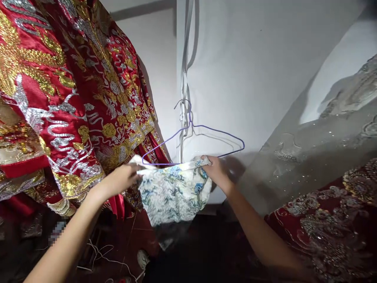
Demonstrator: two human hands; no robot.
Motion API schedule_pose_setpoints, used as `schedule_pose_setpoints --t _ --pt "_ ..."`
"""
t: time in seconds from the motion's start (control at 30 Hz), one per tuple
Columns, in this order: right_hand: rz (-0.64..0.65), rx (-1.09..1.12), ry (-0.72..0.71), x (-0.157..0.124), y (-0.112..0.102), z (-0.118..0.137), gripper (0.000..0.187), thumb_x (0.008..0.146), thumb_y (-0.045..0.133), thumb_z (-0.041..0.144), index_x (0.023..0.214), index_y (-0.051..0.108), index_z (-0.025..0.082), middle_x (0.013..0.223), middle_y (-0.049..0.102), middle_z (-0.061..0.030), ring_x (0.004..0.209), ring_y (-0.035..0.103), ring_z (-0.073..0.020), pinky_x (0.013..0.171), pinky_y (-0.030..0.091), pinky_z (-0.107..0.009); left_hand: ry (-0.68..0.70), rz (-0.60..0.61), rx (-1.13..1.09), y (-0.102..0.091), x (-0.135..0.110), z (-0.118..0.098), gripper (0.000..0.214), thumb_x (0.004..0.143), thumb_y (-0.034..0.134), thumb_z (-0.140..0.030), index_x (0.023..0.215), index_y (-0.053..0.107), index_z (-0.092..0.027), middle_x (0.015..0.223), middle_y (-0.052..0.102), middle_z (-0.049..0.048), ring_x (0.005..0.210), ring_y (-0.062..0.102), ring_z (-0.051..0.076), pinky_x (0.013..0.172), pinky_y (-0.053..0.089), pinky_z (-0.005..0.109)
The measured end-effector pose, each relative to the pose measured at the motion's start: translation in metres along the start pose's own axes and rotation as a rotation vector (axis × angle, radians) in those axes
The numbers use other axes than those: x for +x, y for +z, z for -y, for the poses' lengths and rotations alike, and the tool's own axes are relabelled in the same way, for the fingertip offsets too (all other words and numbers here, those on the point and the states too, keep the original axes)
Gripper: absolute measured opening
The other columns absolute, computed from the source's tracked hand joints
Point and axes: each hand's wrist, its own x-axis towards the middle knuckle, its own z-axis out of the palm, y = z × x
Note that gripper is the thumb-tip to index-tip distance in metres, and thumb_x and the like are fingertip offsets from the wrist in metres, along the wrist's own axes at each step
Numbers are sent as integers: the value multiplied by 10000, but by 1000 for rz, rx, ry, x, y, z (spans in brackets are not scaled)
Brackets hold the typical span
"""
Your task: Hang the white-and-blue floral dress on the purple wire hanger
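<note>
A white garment with a blue and green floral print (176, 192) is stretched between my two hands, its lower part hanging down in shadow. My left hand (127, 177) grips its upper left edge, fingers closed on the cloth. At the upper right edge, my right hand (217, 172) pinches the fabric between thumb and fingers. A purple wire hanger (218, 133) hangs upright against the wall just above; its lower bar runs along the garment's top edge. Whether the cloth passes over the bar or only lies in front of it, I cannot tell.
Red garments with gold and silver embroidery (114, 94) hang at the left. A sheer beaded fabric (294, 153) and a dark red beaded garment (330, 220) are on the right. A white cable (185, 78) runs down the wall (250, 70); another white cord (103, 257) lies on the floor near a shoe (143, 259).
</note>
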Motion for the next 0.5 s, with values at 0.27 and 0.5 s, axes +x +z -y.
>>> schedule_pose_setpoints --t 0.27,0.5 --pt "177 110 -94 -28 -11 35 209 720 478 184 796 673 183 731 652 1 769 607 -189 681 455 -250 348 -337 -44 -16 71 -54 284 983 409 -288 1197 575 -201 1336 577 106 1267 534 261 1077 436 422" --pt "-413 19 -27 -38 -57 34 737 701 628 148 1425 490 189 870 708 -33 715 628 -187 673 513 -295 394 -381 -112 -5 116 -26 338 993 402 -285 1248 601 -185 1265 649 101 1177 599 256 1040 448 398"
